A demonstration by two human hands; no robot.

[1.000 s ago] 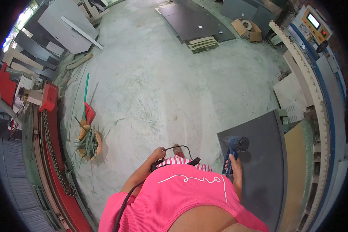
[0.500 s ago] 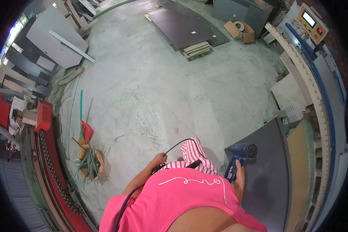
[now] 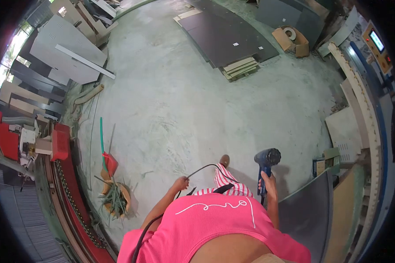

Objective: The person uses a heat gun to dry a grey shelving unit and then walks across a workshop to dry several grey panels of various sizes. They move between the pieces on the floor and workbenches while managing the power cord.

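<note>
Right hand (image 3: 267, 180), grip clenched round the handle of the blue heat gun (image 3: 265, 161) at lower right of centre, barrel pointing up-frame; left hand (image 3: 180, 182), lower centre, pinches its black cord (image 3: 200, 169), which arcs between them.

2 hands show: the left hand (image 3: 180, 182) and the right hand (image 3: 267, 180). there is 1 blue heat gun (image 3: 265, 161) and 1 black cord (image 3: 202, 168). 1 broom (image 3: 104, 147) with a green handle stands by 1 basket (image 3: 116, 199). 1 open cardboard box (image 3: 292, 39) sits far off, and 1 control screen (image 3: 376, 41) glows.
</note>
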